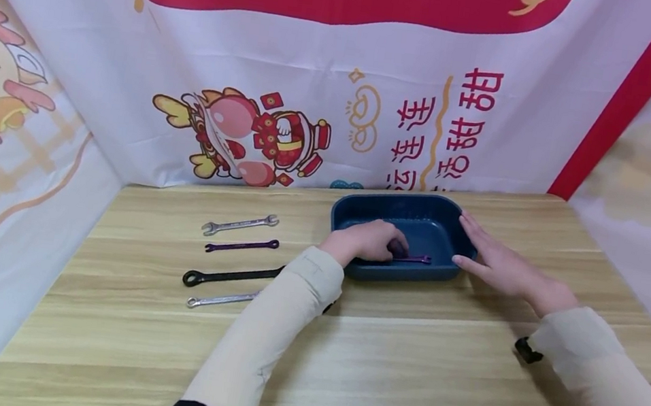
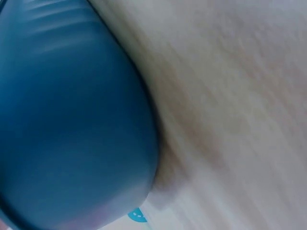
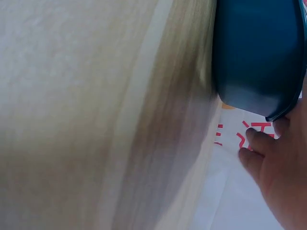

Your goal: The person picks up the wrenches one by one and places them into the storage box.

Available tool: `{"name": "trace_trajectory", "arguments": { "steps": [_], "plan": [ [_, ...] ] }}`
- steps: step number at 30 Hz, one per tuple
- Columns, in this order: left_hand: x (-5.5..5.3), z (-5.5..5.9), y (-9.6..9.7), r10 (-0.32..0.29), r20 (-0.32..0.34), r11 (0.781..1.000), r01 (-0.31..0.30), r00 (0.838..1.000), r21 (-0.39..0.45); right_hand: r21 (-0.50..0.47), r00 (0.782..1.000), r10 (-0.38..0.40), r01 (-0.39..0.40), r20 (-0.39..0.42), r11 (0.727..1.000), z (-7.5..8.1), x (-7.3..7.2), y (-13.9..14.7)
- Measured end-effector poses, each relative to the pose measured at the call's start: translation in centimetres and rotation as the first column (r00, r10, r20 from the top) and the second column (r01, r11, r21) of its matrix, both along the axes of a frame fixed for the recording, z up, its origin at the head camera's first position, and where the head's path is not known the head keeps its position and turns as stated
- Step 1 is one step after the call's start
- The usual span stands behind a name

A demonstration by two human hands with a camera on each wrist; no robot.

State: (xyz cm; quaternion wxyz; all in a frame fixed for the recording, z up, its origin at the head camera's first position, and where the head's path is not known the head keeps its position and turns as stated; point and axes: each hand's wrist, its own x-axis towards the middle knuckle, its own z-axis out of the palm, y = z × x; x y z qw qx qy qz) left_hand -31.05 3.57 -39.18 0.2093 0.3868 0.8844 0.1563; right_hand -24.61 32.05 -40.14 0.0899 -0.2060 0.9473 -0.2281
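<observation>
A dark blue rectangular bin (image 1: 396, 274) stands on the table near the back. My left hand (image 1: 366, 239) reaches over its left side, with curled fingers pinching a purple wrench (image 1: 417, 259) low inside; the far end of the wrench sticks out to the right of the fingers. At the bin's right end, my right hand (image 1: 499, 263) rests against the rim, its fingers extended and the thumb toward the front corner. The left wrist view shows the outer wall of the bin (image 2: 76, 105) but not the left hand's grip. In the right wrist view, fingers (image 3: 263, 142) lie beside the bin's edge.
Left of the bin, several wrenches lie roughly parallel on the wooden table (image 1: 401, 377): a silver open-ended one (image 1: 240, 225), a purple one (image 1: 241, 245), a black one (image 1: 232, 276) and another silver one (image 1: 221, 300) partly behind the left sleeve. A printed cloth (image 1: 320, 58) hangs behind.
</observation>
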Motion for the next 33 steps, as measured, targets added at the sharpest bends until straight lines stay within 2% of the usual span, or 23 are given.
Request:
{"name": "trace_trajectory", "arguments": {
  "steps": [5, 11, 19, 27, 33],
  "plan": [
    [0.0, 0.5, -0.5, 0.016, -0.05, 0.999, -0.014, 0.999, 0.029, 0.043, 1.0, 0.016, -0.016, 0.004, 0.999, 0.5, 0.0, 0.0],
    [0.7, 1.2, -1.1, 0.009, -0.089, 0.999, -0.004, 0.996, 0.053, 0.068, 1.0, 0.019, -0.021, 0.022, 0.997, 0.9, -0.1, 0.0],
    [1.0, 1.9, -2.3, -0.011, -0.115, 0.995, 0.023, 0.993, 0.096, 0.069, 0.999, 0.008, -0.011, 0.042, 0.998, 0.7, -0.1, 0.0],
    [1.3, 2.0, -3.9, -0.012, -0.147, 0.993, 0.03, 0.989, 0.115, 0.065, 0.999, 0.01, -0.014, 0.049, 0.998, 0.6, -0.2, 0.0],
    [1.6, 2.5, -4.8, -0.033, -0.176, 0.985, 0.061, 0.984, 0.159, 0.06, 0.998, 0.012, -0.015, 0.062, 0.998, 0.4, -0.3, 0.0]
  ]
}}
